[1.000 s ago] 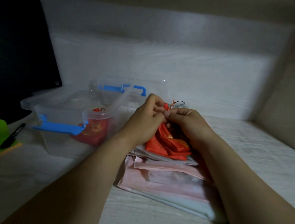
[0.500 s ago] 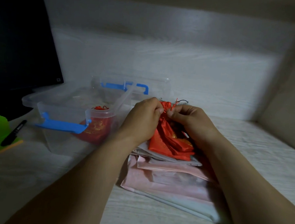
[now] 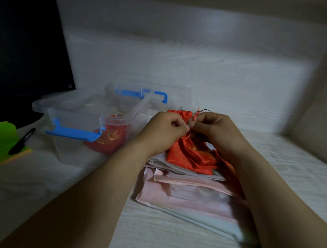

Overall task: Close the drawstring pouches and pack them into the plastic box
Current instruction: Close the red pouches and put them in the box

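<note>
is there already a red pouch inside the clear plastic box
Yes, one red pouch shows through the wall of the clear plastic box, near its right end.

Dim room w/ pale wood-grain desk [image 3: 172, 235], matching back wall [image 3: 180, 55], dark monitor [image 3: 25, 42] at left.

Viewpoint: one wide-angle head-worn camera, above and behind the forearms.
Direction: forward and down across the pale wood-grain tabletop [image 3: 172, 235] toward the white back wall [image 3: 199, 59].
Nearness: close; both bare forearms enter from the bottom edge, and the left hand [image 3: 162, 131] and right hand [image 3: 215, 130] meet near frame centre.
Left margin: dark flat monitor screen [image 3: 27, 43].
Shared coverage: none; single view.
</note>
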